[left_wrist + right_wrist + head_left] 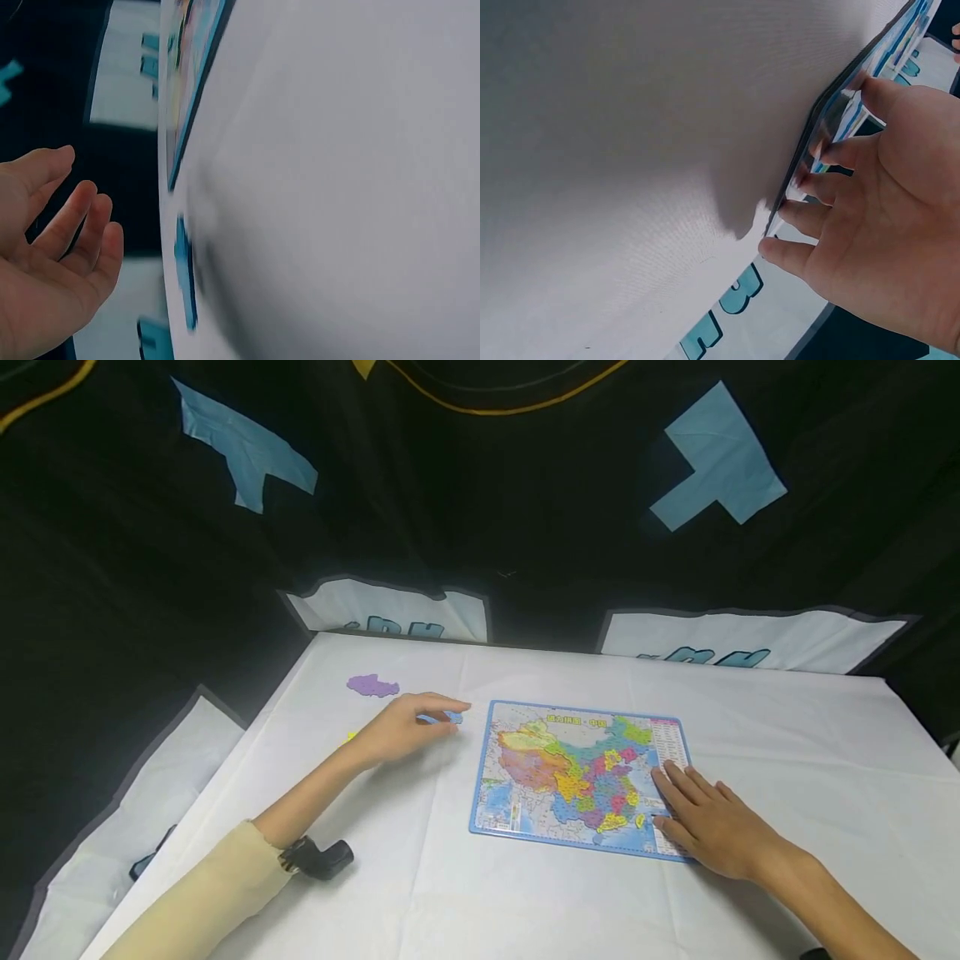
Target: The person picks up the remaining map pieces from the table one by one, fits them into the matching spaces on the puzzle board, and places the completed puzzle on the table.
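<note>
A map puzzle board [525,814] with a blue rim and many coloured regions lies flat on the white table. My right hand [712,827] rests on its right side, fingers spread and straight, as the right wrist view also shows at the board's edge [799,146]. Left of the board, my left hand [405,727] hovers over a small blue puzzle piece [454,717], partly hidden by the fingers. The left wrist view shows this blue piece [184,277] lying on the table, apart from the loosely bent fingers [90,225], which hold nothing.
A purple puzzle piece [372,686] lies farther back on the left. A bit of a yellow piece [351,737] shows beside the left forearm. A black wrist device [322,858] sits at the left cuff. Dark cloth [450,527] hangs behind the table [540,910].
</note>
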Demonstrator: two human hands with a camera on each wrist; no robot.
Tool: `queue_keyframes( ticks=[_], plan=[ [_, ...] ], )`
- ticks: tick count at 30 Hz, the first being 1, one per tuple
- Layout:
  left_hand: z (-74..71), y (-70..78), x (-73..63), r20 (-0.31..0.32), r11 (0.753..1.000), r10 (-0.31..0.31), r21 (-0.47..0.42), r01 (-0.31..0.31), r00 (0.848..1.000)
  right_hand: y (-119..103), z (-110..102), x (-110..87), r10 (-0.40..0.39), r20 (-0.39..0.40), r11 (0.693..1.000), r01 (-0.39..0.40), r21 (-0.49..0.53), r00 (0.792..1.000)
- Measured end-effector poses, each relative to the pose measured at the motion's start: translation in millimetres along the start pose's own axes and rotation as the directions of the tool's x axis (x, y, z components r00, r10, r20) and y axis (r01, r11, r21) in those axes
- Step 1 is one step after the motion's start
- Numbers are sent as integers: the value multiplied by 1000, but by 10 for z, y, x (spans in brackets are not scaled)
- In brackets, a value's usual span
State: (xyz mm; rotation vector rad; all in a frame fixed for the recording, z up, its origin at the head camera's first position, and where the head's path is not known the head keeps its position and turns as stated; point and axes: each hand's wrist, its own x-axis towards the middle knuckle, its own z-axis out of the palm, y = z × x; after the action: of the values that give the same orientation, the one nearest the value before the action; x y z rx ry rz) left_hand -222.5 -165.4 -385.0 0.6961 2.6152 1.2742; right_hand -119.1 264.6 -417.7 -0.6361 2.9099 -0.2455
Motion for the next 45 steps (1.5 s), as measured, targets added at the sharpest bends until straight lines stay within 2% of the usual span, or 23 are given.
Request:
queue_keyframes(
  ticks=[9,16,22,24,30,45],
  plan=[
    [-437,-392,-262,-96,996,-78,24,81,992,5,13,-5,-4,-6,1000,3,-19,1000],
    [-653,-724,-502,-73,982,-158,93,164,985,17,20,-8,-3,-5,1000,3,-24,1000],
    [-695,-936,-650,-42,954,-244,167,248,969,29,23,-10,-2,2,1000,2,-20,1000],
    [-687,-975,-667,-38,950,-246,187,248,969,30,24,-9,-3,3,1000,3,-23,1000],
    [-671,-1000,-662,-38,951,-196,235,199,980,32,24,-8,-3,4,1000,3,-24,1000],
    [-681,-975,-646,-51,955,-150,251,158,987,39,16,10,0,8,999,1,-42,1000]
  ],
)
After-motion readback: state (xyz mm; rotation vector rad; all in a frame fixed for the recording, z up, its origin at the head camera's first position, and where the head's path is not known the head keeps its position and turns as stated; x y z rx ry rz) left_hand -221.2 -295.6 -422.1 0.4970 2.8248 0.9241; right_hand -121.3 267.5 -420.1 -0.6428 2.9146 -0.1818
